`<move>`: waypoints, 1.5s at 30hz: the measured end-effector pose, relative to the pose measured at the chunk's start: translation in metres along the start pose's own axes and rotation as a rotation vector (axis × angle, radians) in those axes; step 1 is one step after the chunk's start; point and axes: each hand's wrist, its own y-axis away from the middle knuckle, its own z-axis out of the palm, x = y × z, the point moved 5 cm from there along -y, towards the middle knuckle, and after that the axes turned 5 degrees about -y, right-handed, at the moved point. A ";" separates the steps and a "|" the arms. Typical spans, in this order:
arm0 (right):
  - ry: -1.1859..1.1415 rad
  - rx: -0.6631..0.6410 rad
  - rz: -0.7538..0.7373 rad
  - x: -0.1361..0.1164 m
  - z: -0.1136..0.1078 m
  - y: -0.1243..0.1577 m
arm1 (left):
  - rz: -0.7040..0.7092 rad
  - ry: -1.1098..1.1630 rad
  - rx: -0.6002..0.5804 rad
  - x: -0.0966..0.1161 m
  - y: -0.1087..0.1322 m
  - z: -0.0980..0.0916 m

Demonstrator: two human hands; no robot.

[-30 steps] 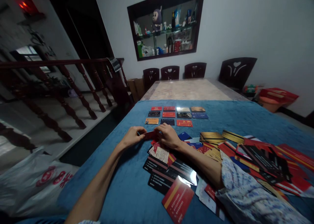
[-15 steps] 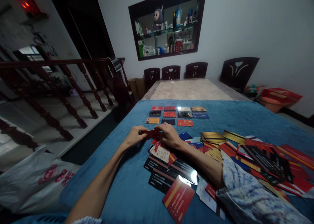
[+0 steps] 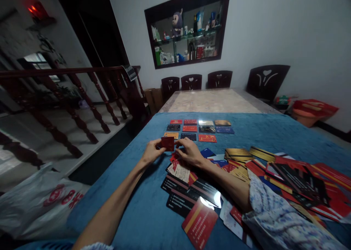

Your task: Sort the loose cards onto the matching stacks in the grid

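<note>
In the head view, the left hand [image 3: 152, 152] pinches a red card [image 3: 168, 144] raised above the table [image 3: 216, 101], partly covering an orange card [image 3: 171, 134]. The right hand [image 3: 189, 153] curls at its edge, grip unclear. Card rows [image 3: 189, 128] lie beyond; a card pile [image 3: 293, 178] spreads rightward.

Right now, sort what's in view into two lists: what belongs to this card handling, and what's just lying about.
Belongs to it:
- left hand, holding a red card
- right hand, close to the card's edge
- cards laid in rows
- loose cards in overlapping piles
- blue cloth under them

Apparently just lying about:
- white plastic bag
- cardboard box
- plush toy
</note>
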 end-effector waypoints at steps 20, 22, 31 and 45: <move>0.209 0.034 -0.038 -0.005 -0.006 -0.003 | -0.026 0.047 0.078 -0.015 0.001 0.001; 0.248 0.031 -0.032 -0.006 -0.007 -0.003 | -0.024 0.032 0.093 -0.016 0.000 0.001; 0.393 -0.013 -0.018 -0.002 -0.004 -0.002 | 0.066 -0.189 0.146 -0.010 0.004 0.003; 0.490 -0.020 0.081 0.002 -0.003 0.001 | 0.179 -0.387 0.125 -0.013 0.008 0.019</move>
